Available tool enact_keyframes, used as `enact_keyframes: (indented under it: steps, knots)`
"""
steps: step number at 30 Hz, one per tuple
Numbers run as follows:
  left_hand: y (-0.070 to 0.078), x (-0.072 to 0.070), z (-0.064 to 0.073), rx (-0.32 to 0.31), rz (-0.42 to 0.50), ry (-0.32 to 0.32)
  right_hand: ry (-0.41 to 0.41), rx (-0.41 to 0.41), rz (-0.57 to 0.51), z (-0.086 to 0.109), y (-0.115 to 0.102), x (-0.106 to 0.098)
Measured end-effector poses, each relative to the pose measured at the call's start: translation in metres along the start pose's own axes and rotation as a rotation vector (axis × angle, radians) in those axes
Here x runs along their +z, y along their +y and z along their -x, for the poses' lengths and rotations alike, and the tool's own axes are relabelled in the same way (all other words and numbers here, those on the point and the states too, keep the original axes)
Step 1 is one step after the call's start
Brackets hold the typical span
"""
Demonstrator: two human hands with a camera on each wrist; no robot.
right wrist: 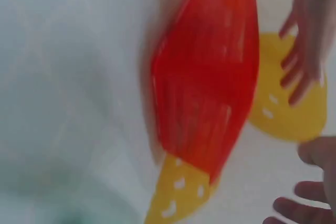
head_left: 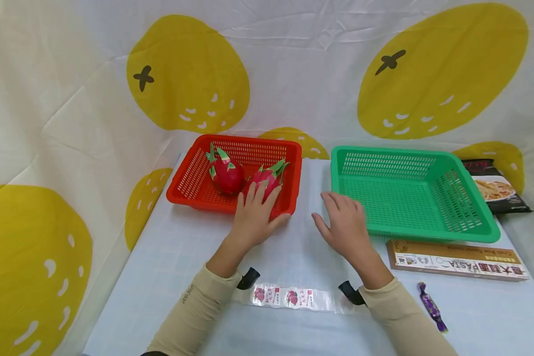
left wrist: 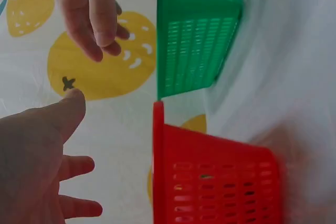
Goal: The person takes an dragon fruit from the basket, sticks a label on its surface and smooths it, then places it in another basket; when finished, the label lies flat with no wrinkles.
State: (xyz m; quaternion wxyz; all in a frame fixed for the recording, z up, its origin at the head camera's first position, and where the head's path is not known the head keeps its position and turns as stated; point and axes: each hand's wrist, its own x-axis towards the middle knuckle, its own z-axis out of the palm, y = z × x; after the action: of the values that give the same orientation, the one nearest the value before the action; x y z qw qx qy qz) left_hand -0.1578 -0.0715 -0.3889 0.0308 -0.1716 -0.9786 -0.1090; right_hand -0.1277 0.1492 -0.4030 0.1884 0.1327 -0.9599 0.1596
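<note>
Two dragon fruits with green-tipped scales lie in a red basket (head_left: 191,202): the left dragon fruit (head_left: 228,177) shows whole, the right dragon fruit (head_left: 273,174) is partly covered by my left hand (head_left: 252,220). That hand spreads its fingers over the basket's near rim; in the left wrist view they stand above the red rim with nothing in them. Whether the fingertips touch the fruit I cannot tell. My right hand (head_left: 344,222) hovers by the left side of a green basket (head_left: 409,198), fingers loosely bent and holding nothing.
A clear strip of printed dragon fruit labels (head_left: 289,296) lies near the front, between the forearms. On the right are a long pasta box (head_left: 458,261), a purple wrapped candy (head_left: 432,306) and a black food packet (head_left: 494,188). A fruit-print cloth (head_left: 293,74) hangs behind.
</note>
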Motion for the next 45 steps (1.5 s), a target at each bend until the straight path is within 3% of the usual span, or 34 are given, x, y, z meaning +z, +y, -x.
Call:
enact_keyframes:
  steps: [1,3,6,8,10,13,17,23,29,34,39,42,45]
  knots:
    - [-0.003,-0.003,-0.005,-0.014,0.043,0.001,0.018,0.017,-0.069,-0.002,-0.005,0.004]
    - [-0.011,-0.012,-0.019,-0.078,0.142,-0.027,-0.049,0.116,-0.286,-0.008,-0.015,0.013]
    - [-0.021,-0.022,-0.047,-0.194,0.238,-0.101,-0.292,0.409,-0.649,-0.019,-0.027,0.028]
    - [-0.026,-0.027,-0.066,-0.266,0.270,-0.179,-0.448,0.583,-0.790,-0.025,-0.031,0.038]
    - [-0.030,-0.028,-0.084,-0.303,0.284,-0.255,-0.540,0.677,-0.887,-0.030,-0.034,0.047]
    - [-0.033,-0.027,-0.104,-0.343,0.289,-0.390,-0.571,0.729,-1.029,-0.033,-0.036,0.057]
    - [-0.034,-0.022,-0.125,-0.382,0.276,-0.563,-0.561,0.732,-1.209,-0.033,-0.038,0.063]
    - [-0.036,-0.013,-0.143,-0.430,0.219,-0.683,-0.592,0.716,-1.281,-0.034,-0.037,0.063]
    - [-0.038,-0.010,-0.146,-0.488,0.225,-0.736,-0.623,0.718,-1.293,-0.035,-0.036,0.058]
    - [-0.039,-0.008,-0.147,-0.484,0.230,-0.747,-0.607,0.722,-1.293,-0.034,-0.035,0.061]
    - [-0.041,-0.006,-0.141,-0.493,0.278,-0.680,-0.602,0.720,-1.289,-0.034,-0.035,0.061]
    - [-0.044,-0.009,-0.134,-0.455,0.286,-0.596,-0.607,0.718,-1.279,-0.034,-0.034,0.062]
    - [-0.046,-0.019,-0.126,-0.425,0.361,-0.490,-0.606,0.713,-1.269,-0.035,-0.033,0.062]
